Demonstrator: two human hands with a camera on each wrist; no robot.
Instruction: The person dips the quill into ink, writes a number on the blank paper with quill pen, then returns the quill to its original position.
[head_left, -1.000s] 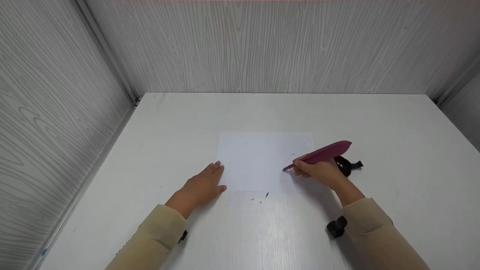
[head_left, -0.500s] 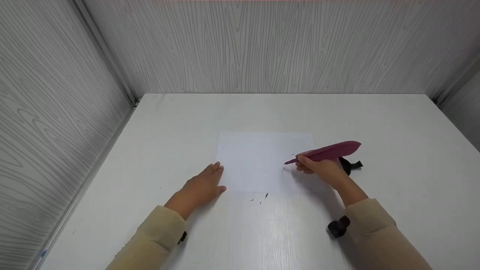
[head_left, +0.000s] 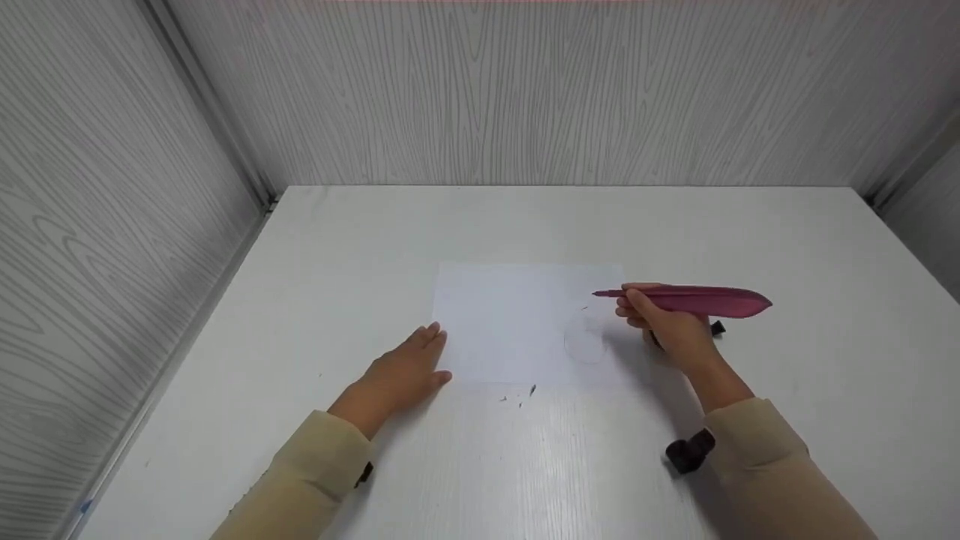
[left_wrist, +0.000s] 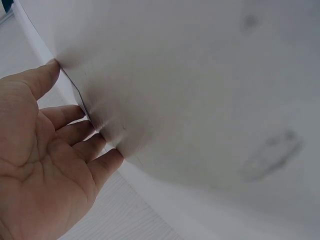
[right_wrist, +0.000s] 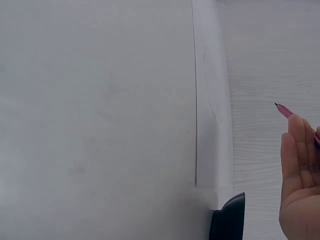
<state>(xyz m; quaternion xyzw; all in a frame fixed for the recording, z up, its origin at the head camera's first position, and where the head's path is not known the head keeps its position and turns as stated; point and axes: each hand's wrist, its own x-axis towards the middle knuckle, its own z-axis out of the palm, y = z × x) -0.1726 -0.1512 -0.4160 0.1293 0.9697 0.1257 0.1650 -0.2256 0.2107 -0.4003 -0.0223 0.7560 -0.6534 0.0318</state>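
A magenta feather-shaped pen is pinched between the thumb and fingers of my right hand. Its dark tip points left, over the right part of a white sheet of paper. A faint rounded line is drawn on the sheet below the tip. My left hand lies flat at the paper's left edge, fingers extended. In the left wrist view, the thumb and fingertips of that hand line up along an edge. The pen's pointed end shows beyond the fingers in the right wrist view.
Behind my right hand, a black object is mostly hidden. Small dark flecks lie in front of the paper on the white table. A wood-grain panel rises behind it. A black wrist camera hangs by the right sleeve.
My right hand has moved right and away from me with the pen, which now lies nearly level across the view. More of the drawn line shows. My left hand has stayed put.
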